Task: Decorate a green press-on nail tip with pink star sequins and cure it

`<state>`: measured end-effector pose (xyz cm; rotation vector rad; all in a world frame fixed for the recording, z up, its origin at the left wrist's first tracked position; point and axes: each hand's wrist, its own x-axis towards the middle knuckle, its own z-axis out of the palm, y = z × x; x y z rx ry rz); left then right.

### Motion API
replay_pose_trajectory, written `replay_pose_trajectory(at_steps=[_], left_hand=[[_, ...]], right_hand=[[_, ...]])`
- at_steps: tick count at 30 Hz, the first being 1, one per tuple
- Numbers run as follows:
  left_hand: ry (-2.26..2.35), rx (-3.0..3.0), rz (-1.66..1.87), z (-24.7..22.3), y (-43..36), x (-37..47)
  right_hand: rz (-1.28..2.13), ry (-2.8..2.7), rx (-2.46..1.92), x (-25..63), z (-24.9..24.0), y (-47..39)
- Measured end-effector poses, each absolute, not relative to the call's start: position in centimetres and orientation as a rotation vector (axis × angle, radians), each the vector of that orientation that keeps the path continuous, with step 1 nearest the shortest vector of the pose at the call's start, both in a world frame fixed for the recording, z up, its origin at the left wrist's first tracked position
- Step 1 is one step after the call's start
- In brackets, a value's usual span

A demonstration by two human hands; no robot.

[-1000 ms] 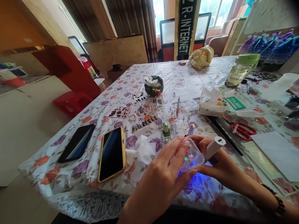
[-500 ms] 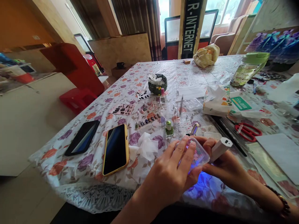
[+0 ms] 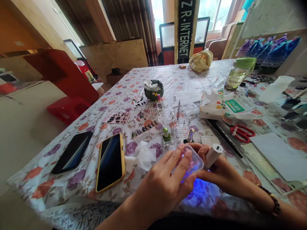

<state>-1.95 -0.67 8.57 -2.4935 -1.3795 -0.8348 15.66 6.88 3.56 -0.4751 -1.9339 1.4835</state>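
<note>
My left hand (image 3: 165, 179) is closed round a small clear plastic box (image 3: 195, 158) with pink flower shapes in it, its fingers lying across the top. My right hand (image 3: 216, 171), below a beaded bracelet (image 3: 271, 199), grips a white handheld UV lamp (image 3: 213, 155) right behind the box. Blue-violet light (image 3: 200, 191) falls on the tablecloth under both hands. Just beyond the box stand a green nail polish bottle (image 3: 166, 135) and a shiny-capped bottle (image 3: 190, 135). A crumpled white tissue (image 3: 145, 155) lies left of my left hand.
Two phones (image 3: 73, 151) (image 3: 110, 163) lie at the left. Decorated nail tips (image 3: 144, 129) and a green basket (image 3: 153, 92) are farther back. On the right are red-handled scissors (image 3: 243, 132), a tissue pack (image 3: 211, 105) and a green-lidded jug (image 3: 240, 73).
The camera view has turned slightly right, so everything appears shifted left. Both hands keep their hold on the box and the lamp, with little change between them.
</note>
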Motion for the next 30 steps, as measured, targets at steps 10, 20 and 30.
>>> replay_pose_trajectory(at_steps=[10, 20, 30], left_hand=[[-1.423, -2.448, -0.981, 7.2, -0.8, -1.8], [-1.763, -2.421, -1.292, 9.1, -1.1, -1.5], [-2.242, -2.068, -2.209, 9.1, 1.0, -2.7]], right_hand=[[1.448, -1.965, -0.494, 15.8, 3.4, 6.9], [1.400, -1.984, -0.533, 15.4, 3.8, 6.3], [1.622, -1.856, -0.475, 15.5, 4.0, 6.6]])
